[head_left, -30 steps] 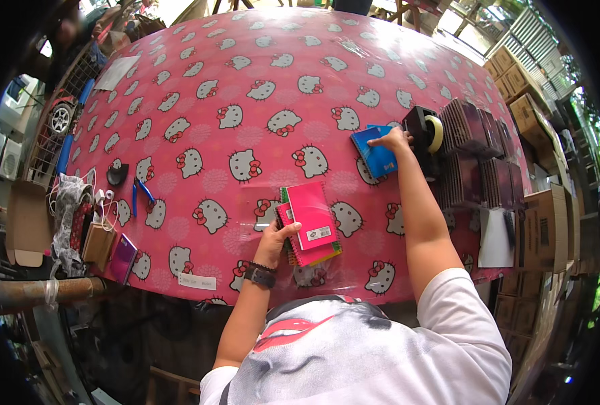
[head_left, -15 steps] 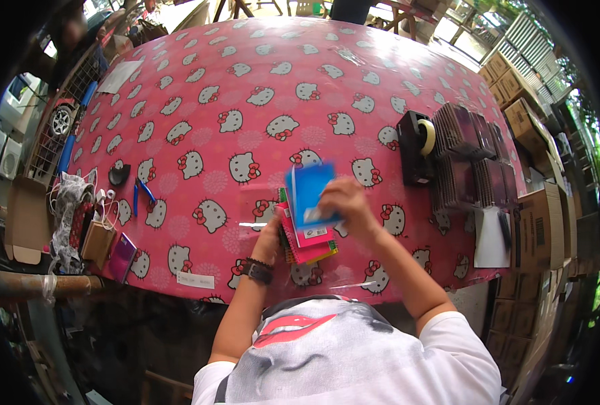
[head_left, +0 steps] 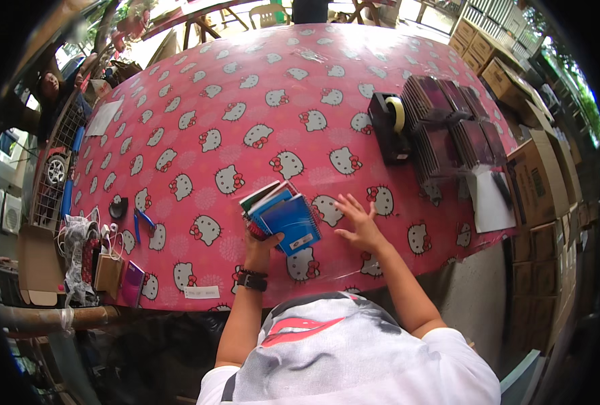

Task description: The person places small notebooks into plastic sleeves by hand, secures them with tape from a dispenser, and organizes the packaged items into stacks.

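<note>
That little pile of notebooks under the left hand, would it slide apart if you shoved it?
Probably. The stack of notebooks is already fanned out unevenly, with the blue one on top askew. The tablecloth looks glossy, so the pile would likely slide easily. The left hand grips its near edge, which seems to steady it.

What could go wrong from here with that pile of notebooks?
1. The left hand alone pins the fanned notebooks; the top blue notebook overhangs the rest at a tilt and may slide off.
2. The right hand lies flat on the table, off the pile, so nothing squares that side.
3. The pile sits near the table's front edge; a nudge might tip books off it.
</note>
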A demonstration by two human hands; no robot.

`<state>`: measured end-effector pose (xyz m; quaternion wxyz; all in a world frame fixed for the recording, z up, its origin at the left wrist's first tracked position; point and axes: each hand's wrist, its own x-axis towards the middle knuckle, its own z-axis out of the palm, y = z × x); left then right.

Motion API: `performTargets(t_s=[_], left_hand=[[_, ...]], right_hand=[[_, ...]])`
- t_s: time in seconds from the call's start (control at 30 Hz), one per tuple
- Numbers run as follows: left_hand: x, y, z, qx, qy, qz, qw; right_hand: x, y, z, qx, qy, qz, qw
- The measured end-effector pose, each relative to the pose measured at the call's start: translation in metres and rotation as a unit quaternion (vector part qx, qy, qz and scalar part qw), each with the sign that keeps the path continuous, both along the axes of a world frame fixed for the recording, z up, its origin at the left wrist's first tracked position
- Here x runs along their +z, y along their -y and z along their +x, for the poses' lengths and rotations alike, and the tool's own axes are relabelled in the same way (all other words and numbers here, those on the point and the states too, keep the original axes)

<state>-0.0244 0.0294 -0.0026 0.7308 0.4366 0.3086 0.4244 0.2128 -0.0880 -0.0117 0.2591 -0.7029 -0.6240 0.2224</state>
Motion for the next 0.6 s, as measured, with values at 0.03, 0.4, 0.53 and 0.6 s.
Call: performTargets(t_s=[0.03, 0.4, 0.53, 0.6], left_hand=[[0.0, 0.0, -0.007, -0.012, -0.03, -0.014, 0.999], [-0.01, 0.021, 0.01, -0.105, -0.177, 0.328, 0.922], [0.0, 0.023, -0.001, -0.088, -0.17, 0.342, 0.92], [0.002, 0.031, 0.003, -0.124, -0.153, 0.285, 0.938]], right_hand=[[0.018, -0.006, -0.006, 0.019, -0.171, 0.03, 0.985], [0.029, -0.015, -0.053, 0.05, -0.435, 0.113, 0.892], [0.027, -0.005, -0.048, 0.067, -0.391, 0.124, 0.909], [0.024, -0.002, -0.051, 0.046, -0.474, 0.103, 0.873]])
